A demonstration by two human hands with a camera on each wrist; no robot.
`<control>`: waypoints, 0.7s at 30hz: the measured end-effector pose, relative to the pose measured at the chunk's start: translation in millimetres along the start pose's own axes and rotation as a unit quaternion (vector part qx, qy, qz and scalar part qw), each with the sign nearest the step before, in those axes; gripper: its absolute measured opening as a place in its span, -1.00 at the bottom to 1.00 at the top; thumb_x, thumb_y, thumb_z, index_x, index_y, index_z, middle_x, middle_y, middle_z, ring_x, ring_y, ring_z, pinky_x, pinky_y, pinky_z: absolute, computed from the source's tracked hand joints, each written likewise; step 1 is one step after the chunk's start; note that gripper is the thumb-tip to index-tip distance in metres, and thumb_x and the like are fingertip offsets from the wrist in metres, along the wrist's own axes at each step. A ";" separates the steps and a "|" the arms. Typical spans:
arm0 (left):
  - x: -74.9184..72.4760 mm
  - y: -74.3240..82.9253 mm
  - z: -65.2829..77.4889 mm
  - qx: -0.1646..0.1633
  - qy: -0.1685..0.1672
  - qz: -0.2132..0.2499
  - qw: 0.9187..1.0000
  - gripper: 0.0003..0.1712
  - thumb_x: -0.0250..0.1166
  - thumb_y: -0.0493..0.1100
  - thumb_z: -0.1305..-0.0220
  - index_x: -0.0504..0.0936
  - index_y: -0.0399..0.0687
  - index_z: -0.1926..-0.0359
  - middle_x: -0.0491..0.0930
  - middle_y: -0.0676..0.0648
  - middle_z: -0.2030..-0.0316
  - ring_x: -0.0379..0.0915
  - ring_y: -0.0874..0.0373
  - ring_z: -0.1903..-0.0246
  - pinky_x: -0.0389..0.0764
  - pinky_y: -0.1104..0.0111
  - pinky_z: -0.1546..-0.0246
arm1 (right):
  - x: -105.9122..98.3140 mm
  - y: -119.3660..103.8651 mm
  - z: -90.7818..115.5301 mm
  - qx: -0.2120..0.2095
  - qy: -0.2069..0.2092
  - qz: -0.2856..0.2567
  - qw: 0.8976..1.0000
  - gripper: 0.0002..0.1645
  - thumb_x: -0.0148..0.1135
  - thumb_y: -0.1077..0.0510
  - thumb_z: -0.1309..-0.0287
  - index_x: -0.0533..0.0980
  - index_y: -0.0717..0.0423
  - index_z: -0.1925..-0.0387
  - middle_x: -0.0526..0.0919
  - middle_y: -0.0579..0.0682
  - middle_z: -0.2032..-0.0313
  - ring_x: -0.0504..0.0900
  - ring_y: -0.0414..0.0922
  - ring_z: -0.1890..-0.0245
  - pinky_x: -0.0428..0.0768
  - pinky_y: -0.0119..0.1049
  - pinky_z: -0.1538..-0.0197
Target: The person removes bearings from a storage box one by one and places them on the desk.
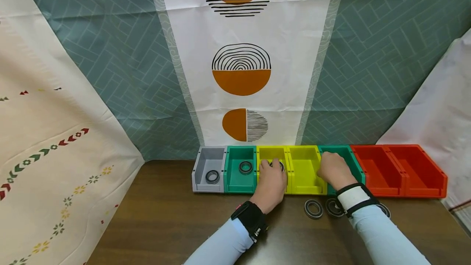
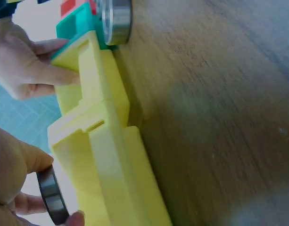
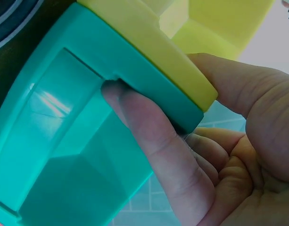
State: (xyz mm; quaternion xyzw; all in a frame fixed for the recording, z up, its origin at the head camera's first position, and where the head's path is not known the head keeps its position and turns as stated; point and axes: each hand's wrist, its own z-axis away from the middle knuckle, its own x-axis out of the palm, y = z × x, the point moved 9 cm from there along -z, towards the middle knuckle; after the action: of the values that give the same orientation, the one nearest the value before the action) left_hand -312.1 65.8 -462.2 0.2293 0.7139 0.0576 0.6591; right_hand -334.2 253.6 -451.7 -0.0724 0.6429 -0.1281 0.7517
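My left hand pinches a ring-shaped ball bearing between thumb and fingers, over the left yellow bin. In the head view only part of that bearing shows beyond the fingers. My right hand grips the adjoining side walls of the right yellow bin and the right green bin. Its thumb lies on the yellow side and a finger reaches into the green bin. One bearing lies in the grey bin, another bearing in the left green bin.
Two red bins end the row at the right. In front of the bins, a bearing lies on the brown table, with more bearings partly hidden by my right wrist. A patterned cloth hangs behind.
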 end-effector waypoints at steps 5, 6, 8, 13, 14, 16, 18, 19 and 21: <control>-10.0 -7.8 9.2 -0.009 0.004 0.086 0.996 -0.39 0.02 0.18 -0.33 0.22 -0.11 -0.21 0.22 -0.14 0.06 0.25 0.18 0.23 0.40 0.54 0.34 | -0.8 -0.2 0.7 -0.002 0.004 -0.006 1.000 -0.77 0.26 0.24 0.03 0.38 0.29 0.46 0.37 0.07 0.60 0.41 -0.04 0.58 0.43 -0.30 0.51; -11.6 -8.8 11.3 -0.009 0.004 0.094 0.995 -0.37 0.02 0.19 -0.33 0.22 -0.13 -0.22 0.23 -0.14 0.07 0.27 0.19 0.26 0.41 0.54 0.35 | -0.7 -0.1 0.8 -0.002 0.003 -0.006 1.000 -0.77 0.27 0.24 0.03 0.38 0.30 0.45 0.37 0.07 0.59 0.41 -0.04 0.57 0.43 -0.30 0.51; -14.7 -11.3 15.2 -0.011 0.006 0.103 0.995 -0.33 0.01 0.23 -0.32 0.22 -0.14 -0.23 0.26 -0.13 0.07 0.30 0.21 0.28 0.42 0.54 0.35 | -0.6 -1.0 0.9 -0.001 0.002 -0.004 1.000 -0.77 0.26 0.24 0.03 0.38 0.29 0.45 0.37 0.07 0.59 0.41 -0.04 0.57 0.42 -0.30 0.51; -24.4 -15.4 25.3 -0.022 0.015 0.116 0.993 -0.26 0.01 0.28 -0.27 0.22 -0.12 -0.26 0.31 -0.12 0.02 0.35 0.21 0.27 0.48 0.47 0.27 | -0.7 -2.7 1.2 0.000 -0.003 -0.002 1.000 -0.77 0.25 0.24 0.02 0.38 0.31 0.44 0.38 0.07 0.58 0.41 -0.04 0.57 0.43 -0.30 0.51; -27.1 -15.2 27.5 -0.021 0.018 0.118 0.993 -0.26 0.02 0.28 -0.26 0.23 -0.11 -0.26 0.31 -0.12 0.01 0.35 0.21 0.26 0.49 0.46 0.26 | -0.6 -2.5 1.2 0.002 -0.005 -0.003 1.000 -0.76 0.25 0.24 0.02 0.38 0.31 0.43 0.38 0.07 0.58 0.41 -0.04 0.57 0.43 -0.30 0.51; -31.5 -14.3 31.6 -0.016 0.022 0.126 0.992 -0.28 0.05 0.26 -0.25 0.24 -0.10 -0.26 0.32 -0.12 0.01 0.36 0.21 0.24 0.49 0.45 0.26 | -1.1 -2.0 1.4 0.005 -0.008 -0.006 1.000 -0.76 0.26 0.25 0.02 0.38 0.33 0.42 0.38 0.08 0.58 0.41 -0.04 0.57 0.43 -0.31 0.51; -35.4 -12.4 35.9 -0.004 0.026 0.133 0.991 -0.30 0.08 0.23 -0.26 0.25 -0.08 -0.25 0.33 -0.11 0.02 0.36 0.21 0.24 0.48 0.46 0.27 | -1.2 -1.3 1.6 0.009 -0.010 -0.007 1.000 -0.75 0.26 0.25 0.02 0.37 0.33 0.41 0.37 0.08 0.58 0.41 -0.04 0.57 0.43 -0.31 0.51; -37.0 -11.3 38.0 0.003 0.027 0.139 0.990 -0.32 0.10 0.21 -0.26 0.25 -0.08 -0.25 0.33 -0.11 0.03 0.36 0.22 0.24 0.48 0.47 0.27 | -1.0 -1.2 1.7 0.010 -0.011 -0.006 1.000 -0.75 0.26 0.25 0.02 0.37 0.33 0.41 0.37 0.08 0.58 0.41 -0.04 0.57 0.43 -0.31 0.51; -39.3 -8.7 42.2 0.018 0.027 0.151 0.988 -0.34 0.13 0.16 -0.27 0.26 -0.08 -0.25 0.33 -0.11 0.03 0.36 0.23 0.23 0.47 0.49 0.28 | -0.9 -1.3 1.7 0.011 -0.012 -0.006 1.000 -0.75 0.26 0.25 0.02 0.37 0.34 0.41 0.36 0.08 0.58 0.41 -0.04 0.57 0.43 -0.31 0.51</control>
State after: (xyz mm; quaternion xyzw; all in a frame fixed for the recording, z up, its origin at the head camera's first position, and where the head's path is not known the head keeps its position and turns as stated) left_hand -272.4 33.0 -434.9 0.3446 0.6898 0.1494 0.6189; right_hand -332.8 252.6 -450.3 -0.0694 0.6319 -0.1383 0.7595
